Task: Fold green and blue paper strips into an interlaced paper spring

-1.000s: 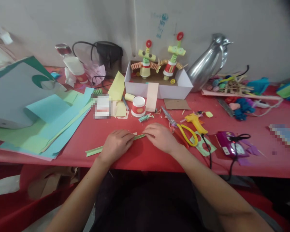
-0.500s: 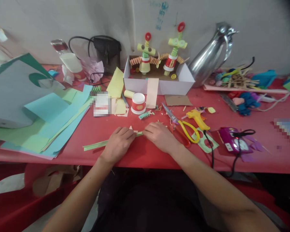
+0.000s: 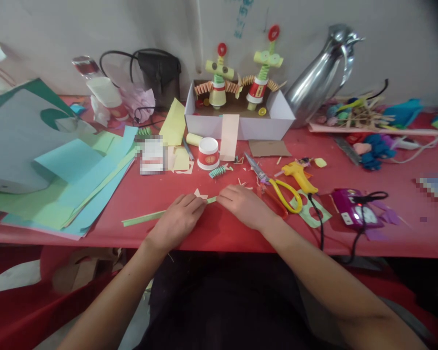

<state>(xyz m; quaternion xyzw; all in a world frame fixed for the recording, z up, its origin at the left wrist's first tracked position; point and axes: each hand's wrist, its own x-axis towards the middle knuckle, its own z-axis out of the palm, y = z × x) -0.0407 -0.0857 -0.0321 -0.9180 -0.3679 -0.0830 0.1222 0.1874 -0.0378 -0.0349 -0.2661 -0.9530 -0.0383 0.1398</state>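
Both hands rest on the red table (image 3: pixel 350 238) near its front edge, working one long green paper strip (image 3: pixel 142 218). The left hand (image 3: pixel 175 218) lies palm-down over the strip's middle, fingers curled and pressing it flat against the tabletop; the long free end runs out to the left of that hand, lying flat on the cloth. The right hand (image 3: pixel 243 206) meets it at the strip's right end, fingertips closed in a pinch on the short green tip that shows between the two hands. Whether a fold is already creased under the fingers is hidden. To work the paper well here, judging from the posture, the pinning hand should hold the strip flat so that it cannot swing, while the pinching hand turns the end squarely, edges aligned, and presses each crease firmly before the next. A small green folded spring (image 3: pixel 219 171) lies just behind the hands, beside a red-and-white paper cup (image 3: pixel 208 153). Yellow-handled scissors (image 3: pixel 277 190) and a yellow glue gun (image 3: pixel 299 176) lie near the right hand, clear of it. Sheets of coloured paper (image 3: pixel 76 180) are stacked well to the left, and a white box (image 3: pixel 241 129) holding two paper figures (image 3: pixel 241 80) stands at the back.
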